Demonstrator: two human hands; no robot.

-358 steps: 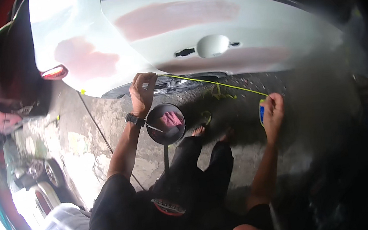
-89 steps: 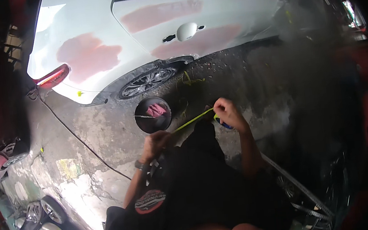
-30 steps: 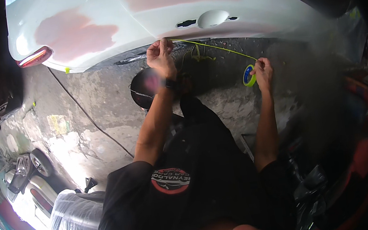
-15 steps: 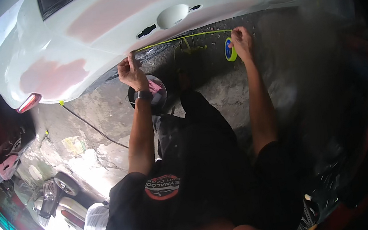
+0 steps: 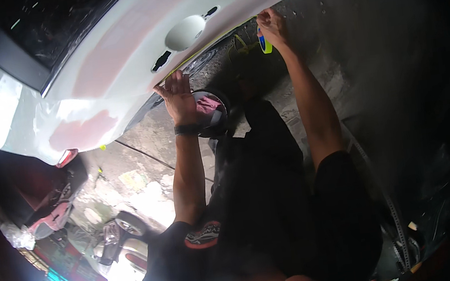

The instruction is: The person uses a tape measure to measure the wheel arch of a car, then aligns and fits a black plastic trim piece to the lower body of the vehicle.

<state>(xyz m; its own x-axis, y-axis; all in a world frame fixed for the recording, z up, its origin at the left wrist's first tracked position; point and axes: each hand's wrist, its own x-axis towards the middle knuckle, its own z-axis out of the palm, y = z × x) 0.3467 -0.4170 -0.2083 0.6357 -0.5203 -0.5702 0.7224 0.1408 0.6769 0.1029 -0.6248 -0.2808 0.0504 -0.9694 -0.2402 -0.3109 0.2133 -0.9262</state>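
A pale car body panel [image 5: 128, 18] with dull pink patches spans the top, with a round handle recess [image 5: 185, 33] in it. Along its lower edge runs a thin yellow-green strip of tape [image 5: 208, 46]. At the strip's left end, my left hand [image 5: 178, 98] lies against the panel edge, fingers stretched out and thumb apart, holding nothing. Farther right, my right hand [image 5: 273, 27] is closed on a roll of masking tape [image 5: 266, 45], yellow-green with a blue core. The roll hangs below the fingers, close to the panel's edge.
Beside my left wrist stands a dark bucket [image 5: 226, 106] with a pink cloth [image 5: 208, 104] inside. Crumpled yellow tape [image 5: 241, 43] lies beyond it. A dark hose [image 5: 146, 154] crosses the worn concrete floor. A small wheeled vehicle [image 5: 129, 224] is at lower left.
My left hand has gone from a pinch at the tape to outstretched fingers on the panel edge. The tape strip now lies along that edge. The view has turned.
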